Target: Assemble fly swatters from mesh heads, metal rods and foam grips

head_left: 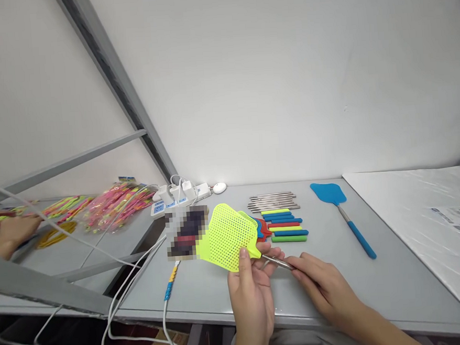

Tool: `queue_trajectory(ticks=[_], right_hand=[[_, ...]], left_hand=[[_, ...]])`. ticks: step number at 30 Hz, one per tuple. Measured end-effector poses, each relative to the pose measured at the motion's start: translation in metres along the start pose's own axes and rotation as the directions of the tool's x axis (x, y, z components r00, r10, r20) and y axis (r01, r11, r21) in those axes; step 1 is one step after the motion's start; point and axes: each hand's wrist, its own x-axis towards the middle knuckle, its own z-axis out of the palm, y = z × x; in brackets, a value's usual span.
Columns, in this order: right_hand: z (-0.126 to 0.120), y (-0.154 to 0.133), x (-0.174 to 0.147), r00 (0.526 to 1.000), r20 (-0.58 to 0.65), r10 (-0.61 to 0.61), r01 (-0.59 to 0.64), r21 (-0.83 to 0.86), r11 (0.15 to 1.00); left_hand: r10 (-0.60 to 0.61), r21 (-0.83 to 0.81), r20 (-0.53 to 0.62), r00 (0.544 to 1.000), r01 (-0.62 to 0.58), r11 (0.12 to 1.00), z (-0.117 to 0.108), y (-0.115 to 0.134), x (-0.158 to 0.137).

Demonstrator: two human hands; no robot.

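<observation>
My left hand (pixel 251 292) grips a neon yellow fly swatter head (pixel 228 236) near its neck, thumb on top. A thin metal rod (pixel 276 261) runs from that neck to my right hand (pixel 326 281), whose fingers pinch its far end. Behind the yellow head, red and blue swatter heads (pixel 262 228) lie partly hidden on the table. Coloured handle sleeves (pixel 290 238) in green, blue, yellow and red lie in a row beyond my hands. Farther back is a bundle of metal rods (pixel 273 201).
A blue swatter (pixel 349 219) lies at right, beside white wrapped sheeting (pixel 426 222). A power strip (pixel 180 199) with plugs and white cables (pixel 133 276) is at left, near a blurred-out phone-like thing (pixel 187 232). Past the metal frame, another person's hand (pixel 17 232) is near bagged colourful items (pixel 116 204).
</observation>
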Motion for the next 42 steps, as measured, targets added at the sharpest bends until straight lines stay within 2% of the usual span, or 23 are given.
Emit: queue_trajectory(ticks=[3, 9, 13, 16, 20, 22, 25, 28, 30, 33, 37, 39, 42], right_hand=[[0.001, 0.002, -0.001, 1.000, -0.021, -0.018, 0.017, -0.053, 0.998], [0.000, 0.004, -0.002, 0.994, -0.069, -0.089, 0.064, -0.306, 0.950], [-0.004, -0.007, 0.002, 0.998, -0.050, -0.031, 0.010, -0.368, 0.930], [-0.010, -0.018, 0.006, 0.998, -0.009, 0.068, -0.069, -0.234, 0.970], [-0.024, -0.033, 0.015, 0.986, 0.044, 0.159, -0.162, 0.075, 0.984], [-0.032, -0.040, 0.020, 0.975, 0.072, 0.211, -0.221, 0.204, 0.954], [-0.042, -0.046, 0.025, 0.931, 0.188, 0.314, -0.362, 0.339, 0.868], [-0.048, -0.046, 0.026, 0.878, 0.303, 0.370, -0.471, 0.414, 0.779], [-0.050, -0.043, 0.025, 0.866, 0.334, 0.372, -0.489, 0.413, 0.768], [-0.050, -0.040, 0.022, 0.899, 0.270, 0.346, -0.422, 0.322, 0.847], [-0.045, -0.034, 0.015, 0.960, 0.128, 0.247, -0.253, 0.027, 0.967], [-0.040, -0.028, 0.013, 0.981, 0.053, 0.189, -0.178, -0.163, 0.970], [-0.035, -0.024, 0.011, 0.992, -0.006, 0.122, -0.116, -0.372, 0.921]], left_hand=[[0.000, 0.041, 0.014, 1.000, 0.000, 0.999, -0.001, -0.002, 0.001], [-0.041, 0.143, 0.036, 0.999, 0.035, 0.989, -0.006, -0.007, 0.009], [-0.109, 0.133, 0.038, 0.993, 0.103, 0.986, -0.010, -0.009, 0.013], [-0.106, 0.124, 0.072, 0.992, 0.097, 0.988, -0.009, -0.009, 0.014], [-0.097, 0.113, 0.110, 0.989, 0.085, 0.990, -0.001, -0.006, 0.014], [-0.088, 0.110, 0.124, 0.988, 0.074, 0.991, 0.003, -0.004, 0.013], [-0.070, 0.099, 0.163, 0.984, 0.054, 0.994, 0.006, -0.003, 0.008], [-0.059, 0.121, 0.196, 0.979, 0.035, 0.992, 0.005, -0.004, 0.007], [-0.063, 0.155, 0.203, 0.977, 0.032, 0.987, 0.002, -0.004, 0.008], [-0.094, 0.187, 0.222, 0.971, 0.052, 0.981, -0.002, -0.004, 0.010], [-0.122, 0.182, 0.224, 0.967, 0.082, 0.980, -0.007, -0.010, 0.010], [-0.120, 0.195, 0.237, 0.964, 0.074, 0.978, -0.009, -0.016, 0.008], [-0.128, 0.204, 0.291, 0.948, 0.069, 0.977, -0.012, -0.023, 0.007]])
